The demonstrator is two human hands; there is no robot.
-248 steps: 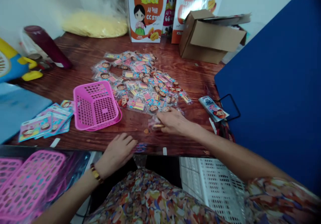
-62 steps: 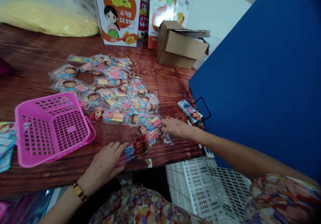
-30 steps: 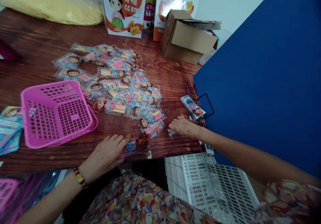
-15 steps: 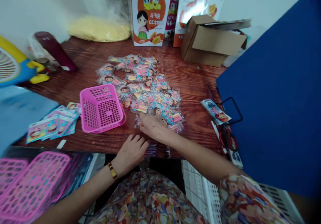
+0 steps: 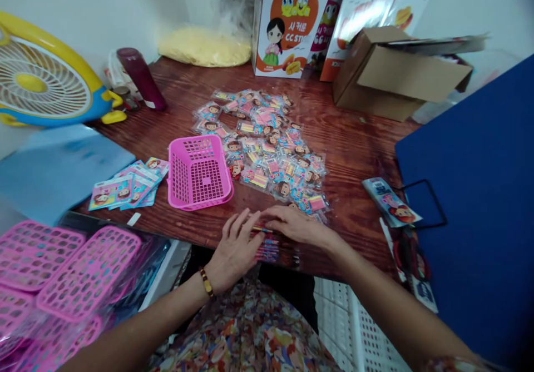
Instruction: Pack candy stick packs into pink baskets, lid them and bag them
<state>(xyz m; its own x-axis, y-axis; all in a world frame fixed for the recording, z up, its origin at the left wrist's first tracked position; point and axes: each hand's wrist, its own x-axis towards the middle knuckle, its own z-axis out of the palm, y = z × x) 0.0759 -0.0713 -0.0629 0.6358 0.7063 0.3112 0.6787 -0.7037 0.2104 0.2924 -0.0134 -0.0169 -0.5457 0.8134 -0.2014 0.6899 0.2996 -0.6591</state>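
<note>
Left hand and right hand partly hide blurred, stacked packets

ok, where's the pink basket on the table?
Head view, left of centre: the pink basket stands on the table between fanned cards on its left and scattered packets on its right, up and left of the left hand.

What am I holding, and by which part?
Left hand at the left end of the packets, right hand at their far edge; a hold can't be confirmed.
</note>
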